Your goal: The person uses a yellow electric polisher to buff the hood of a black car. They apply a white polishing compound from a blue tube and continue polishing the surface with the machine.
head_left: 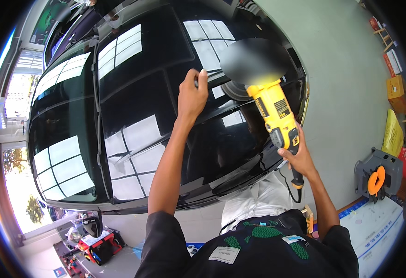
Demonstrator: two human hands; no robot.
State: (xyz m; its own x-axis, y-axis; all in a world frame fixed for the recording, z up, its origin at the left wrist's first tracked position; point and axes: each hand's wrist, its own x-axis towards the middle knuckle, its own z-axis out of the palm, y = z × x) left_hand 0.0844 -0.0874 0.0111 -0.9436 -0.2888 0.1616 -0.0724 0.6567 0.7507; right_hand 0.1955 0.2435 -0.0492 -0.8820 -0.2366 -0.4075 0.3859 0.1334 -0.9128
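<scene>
A yellow and black power polisher point(273, 113) rests over the glossy black car hood point(143, 99), its round dark pad point(236, 91) against the paint. My right hand point(301, 161) is wrapped round the rear grip of the tool, thumb on its near side. To the left of the tool's head, my left hand point(193, 95) is closed on a dark piece, which looks like the polisher's side handle; a thin bar runs from there toward the head. A grey blur covers the front of the head, hiding its details. The power cord point(297, 197) hangs from the grip's end.
The car's windshield point(64, 139) lies left, with a side mirror point(92, 226) below. Grey floor point(332, 83) runs along the right. A grey plastic stool-like box with orange clamps point(375, 180), a yellow bag point(393, 134) and cardboard boxes point(397, 94) stand far right. A red tool bag point(102, 248) sits lower left.
</scene>
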